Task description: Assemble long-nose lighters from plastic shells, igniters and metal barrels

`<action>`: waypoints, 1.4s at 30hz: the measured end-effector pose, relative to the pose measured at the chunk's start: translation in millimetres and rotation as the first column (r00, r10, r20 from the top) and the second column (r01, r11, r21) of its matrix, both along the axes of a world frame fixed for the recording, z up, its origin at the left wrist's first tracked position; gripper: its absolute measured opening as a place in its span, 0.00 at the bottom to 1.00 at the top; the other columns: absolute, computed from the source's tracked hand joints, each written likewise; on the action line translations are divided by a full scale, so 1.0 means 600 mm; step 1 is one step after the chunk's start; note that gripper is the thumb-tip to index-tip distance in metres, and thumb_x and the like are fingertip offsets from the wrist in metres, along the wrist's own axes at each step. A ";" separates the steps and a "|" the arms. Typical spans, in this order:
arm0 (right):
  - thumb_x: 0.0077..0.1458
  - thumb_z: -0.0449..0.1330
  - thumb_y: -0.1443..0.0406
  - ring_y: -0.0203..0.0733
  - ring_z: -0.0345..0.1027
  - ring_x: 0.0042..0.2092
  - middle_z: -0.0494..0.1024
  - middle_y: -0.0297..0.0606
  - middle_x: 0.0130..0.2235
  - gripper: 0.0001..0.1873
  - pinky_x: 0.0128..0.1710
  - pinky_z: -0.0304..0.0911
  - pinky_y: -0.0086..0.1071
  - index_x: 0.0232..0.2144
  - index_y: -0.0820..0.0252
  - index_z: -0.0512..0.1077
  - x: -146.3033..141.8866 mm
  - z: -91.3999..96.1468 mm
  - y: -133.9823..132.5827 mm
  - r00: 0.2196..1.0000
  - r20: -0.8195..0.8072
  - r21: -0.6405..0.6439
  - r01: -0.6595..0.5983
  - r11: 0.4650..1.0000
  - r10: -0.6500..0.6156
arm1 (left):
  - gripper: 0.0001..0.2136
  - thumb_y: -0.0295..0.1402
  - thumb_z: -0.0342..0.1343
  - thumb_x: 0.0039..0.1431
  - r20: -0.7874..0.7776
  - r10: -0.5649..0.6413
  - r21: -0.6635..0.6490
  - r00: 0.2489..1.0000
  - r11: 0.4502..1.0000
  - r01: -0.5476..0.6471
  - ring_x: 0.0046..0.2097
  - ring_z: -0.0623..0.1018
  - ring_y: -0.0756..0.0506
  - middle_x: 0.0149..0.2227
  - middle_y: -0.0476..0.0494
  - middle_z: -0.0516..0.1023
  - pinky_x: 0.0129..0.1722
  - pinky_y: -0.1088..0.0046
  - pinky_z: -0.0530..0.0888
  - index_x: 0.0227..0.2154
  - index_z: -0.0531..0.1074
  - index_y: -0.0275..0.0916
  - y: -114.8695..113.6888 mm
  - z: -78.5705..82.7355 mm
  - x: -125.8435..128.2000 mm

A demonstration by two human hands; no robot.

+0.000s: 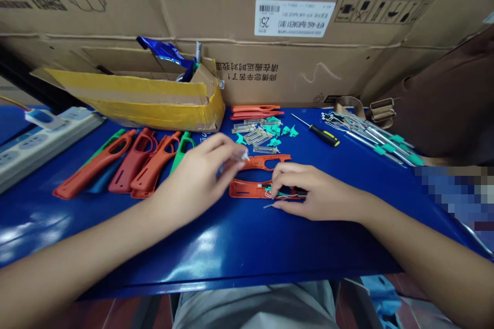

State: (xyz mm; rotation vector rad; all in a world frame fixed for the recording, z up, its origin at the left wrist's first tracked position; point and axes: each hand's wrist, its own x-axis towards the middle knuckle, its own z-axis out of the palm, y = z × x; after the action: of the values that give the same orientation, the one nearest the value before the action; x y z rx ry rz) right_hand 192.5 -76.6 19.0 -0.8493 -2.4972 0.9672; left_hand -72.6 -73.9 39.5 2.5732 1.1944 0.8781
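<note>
My left hand [210, 167] is closed in a pinch above the table, a small whitish piece [245, 156] showing at its fingertips. My right hand [309, 191] grips an orange lighter casing half [247, 190], fingers curled over its inside and thumb along the near edge. White wires [267, 193] and a bit of green show inside that half; the rest is hidden under the fingers. A thin clear strip [268, 206] juts out by the right thumb. Just behind lies the other orange casing half [263, 161], its trigger loop facing right.
Red, orange and green lighter casings [152, 164] lie at left beside a power strip [42, 139]. Clear fuel tanks [258, 136] and green triggers [275, 126] are piled behind the hands. A screwdriver [322, 133] and metal tubes with wires [380, 139] lie right. A yellow-taped box [154, 103] stands behind.
</note>
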 end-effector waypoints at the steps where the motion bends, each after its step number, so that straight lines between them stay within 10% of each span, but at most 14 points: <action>1: 0.60 0.65 0.66 0.40 0.72 0.45 0.76 0.37 0.45 0.05 0.46 0.65 0.33 0.40 0.56 0.75 -0.001 0.001 -0.002 1.000 0.022 -0.002 0.008 1.000 -0.008 | 0.06 0.29 0.54 0.69 0.056 -0.058 -0.066 0.997 0.996 0.062 0.42 0.80 0.47 0.42 0.43 0.78 0.45 0.71 0.78 0.42 0.76 0.36 -0.016 -0.004 0.004; 9: 0.60 0.63 0.65 0.35 0.67 0.35 0.74 0.36 0.38 0.03 0.36 0.63 0.30 0.34 0.57 0.77 -0.012 0.012 -0.010 0.986 -0.010 -0.179 0.164 0.970 -0.168 | 0.07 0.30 0.62 0.64 0.374 -0.060 -0.334 0.926 0.922 0.195 0.41 0.83 0.48 0.42 0.45 0.84 0.43 0.74 0.81 0.44 0.78 0.38 -0.038 -0.056 0.010; 13: 0.60 0.64 0.61 0.30 0.56 0.24 0.69 0.30 0.28 0.07 0.23 0.54 0.28 0.32 0.59 0.74 -0.015 0.021 -0.015 0.923 0.019 -0.418 0.356 0.836 -0.383 | 0.09 0.28 0.64 0.62 0.436 -0.018 -0.364 0.900 0.911 0.195 0.42 0.85 0.49 0.41 0.47 0.86 0.43 0.78 0.82 0.45 0.78 0.39 -0.040 -0.064 0.012; 18: 0.61 0.63 0.60 0.34 0.67 0.25 0.72 0.28 0.23 0.07 0.24 0.64 0.27 0.36 0.57 0.71 -0.022 0.018 -0.020 0.916 0.050 -0.677 0.325 0.660 -0.399 | 0.09 0.27 0.64 0.62 0.441 -0.035 -0.370 0.897 0.903 0.217 0.42 0.86 0.48 0.42 0.45 0.87 0.42 0.79 0.83 0.45 0.78 0.37 -0.042 -0.071 0.014; 29: 0.61 0.63 0.61 0.29 0.64 0.23 0.70 0.28 0.25 0.07 0.21 0.60 0.23 0.33 0.59 0.75 -0.025 0.003 -0.019 0.922 -0.001 -0.527 0.329 0.783 -0.388 | 0.10 0.25 0.64 0.61 0.433 -0.059 -0.347 0.900 0.910 0.227 0.43 0.86 0.51 0.42 0.47 0.86 0.45 0.84 0.81 0.46 0.78 0.37 -0.042 -0.075 0.014; 42: 0.62 0.62 0.62 0.29 0.66 0.24 0.70 0.28 0.26 0.06 0.23 0.63 0.23 0.35 0.60 0.75 -0.026 -0.002 -0.017 0.927 -0.005 -0.535 0.314 0.784 -0.375 | 0.12 0.25 0.64 0.61 0.432 -0.082 -0.334 0.898 0.911 0.244 0.43 0.86 0.50 0.43 0.46 0.86 0.46 0.83 0.81 0.47 0.77 0.36 -0.043 -0.074 0.014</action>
State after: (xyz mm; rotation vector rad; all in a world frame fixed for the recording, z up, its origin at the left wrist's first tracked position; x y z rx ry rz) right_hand 176.9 -87.1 18.0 -1.3180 -1.8884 1.5384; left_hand -64.5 -99.5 -4.8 2.0134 0.8974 0.9728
